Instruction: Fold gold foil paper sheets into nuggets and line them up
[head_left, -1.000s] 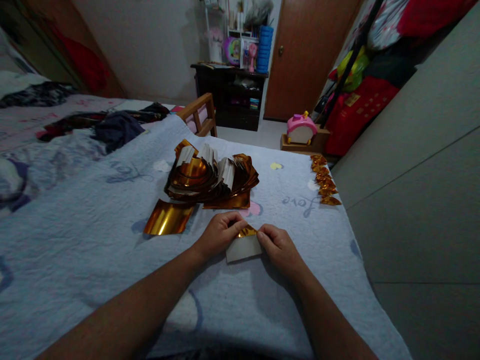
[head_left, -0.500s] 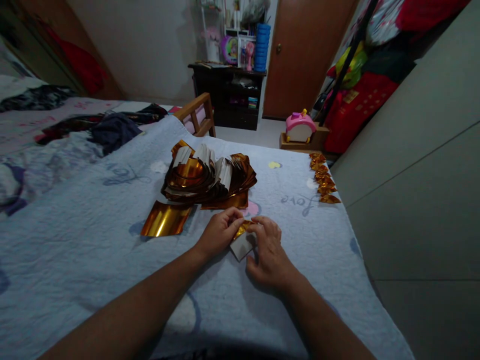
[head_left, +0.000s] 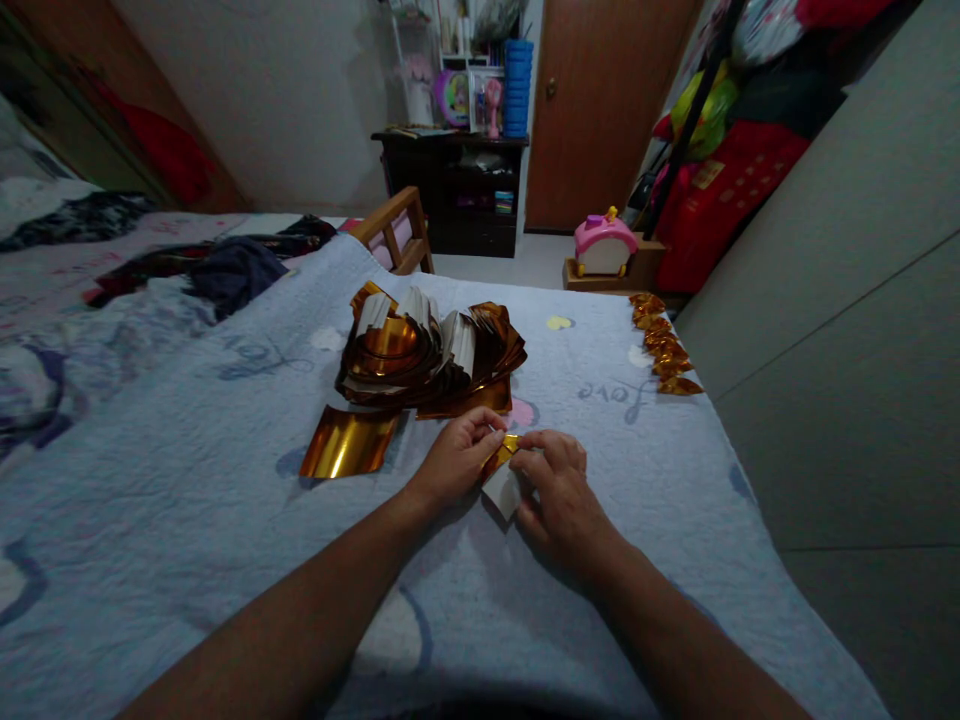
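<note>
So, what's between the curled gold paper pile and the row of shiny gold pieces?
The head view shows light blue cloth, with a yellow print and grey lettering.

A home bedroom, shown by the printed bedspread [head_left: 247, 540], clothes [head_left: 236, 272].

Room: dim, cool, greyish light; corners darker still;
Loose gold sheet [head_left: 350, 443], left of centre: bright yellow glare streak down its middle;
Foil stack [head_left: 431, 375], centre: orange glints against deep brown shade;
Blanket [head_left: 225, 520]: soft-edged shadow by the right hand [head_left: 559, 490]; darkest at bottom centre;
Clothes [head_left: 75, 220], upper left: soft, smeared detail;
Door [head_left: 607, 110], upper right: edge leaning outward, wide-angle distortion
</note>
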